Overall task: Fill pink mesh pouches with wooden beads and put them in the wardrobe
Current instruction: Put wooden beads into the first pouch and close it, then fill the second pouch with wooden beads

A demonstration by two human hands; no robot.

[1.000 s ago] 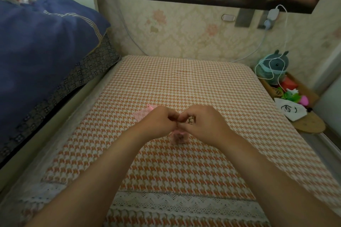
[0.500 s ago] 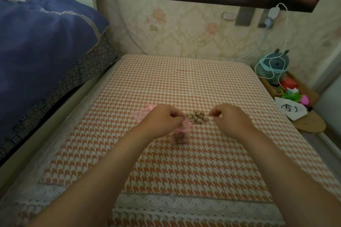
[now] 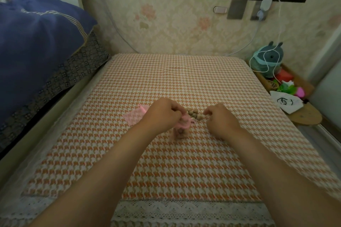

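My left hand [image 3: 162,114] grips the gathered neck of a pink mesh pouch [image 3: 181,128]. The pouch stands on the houndstooth cloth with brown wooden beads showing through its lower part. Just behind it lies a small heap of loose wooden beads [image 3: 193,113]. My right hand [image 3: 220,119] is to the right of the heap, thumb and forefinger pinching at its right edge. What lies between those fingertips is too small to make out. Spare flat pink pouches [image 3: 133,117] lie partly under my left hand.
The work surface is a table with an orange-and-white houndstooth cloth [image 3: 175,83] and a lace front edge. A bed with a blue quilt [image 3: 36,46] borders the left side. A low stand at the right holds a plush toy [image 3: 267,59], a white cable and small items.
My hands were joined over the pouch a second ago. My right hand then drew away to the right, uncovering the bead heap, and has now come back to the heap's right edge. My left hand kept hold of the pouch.
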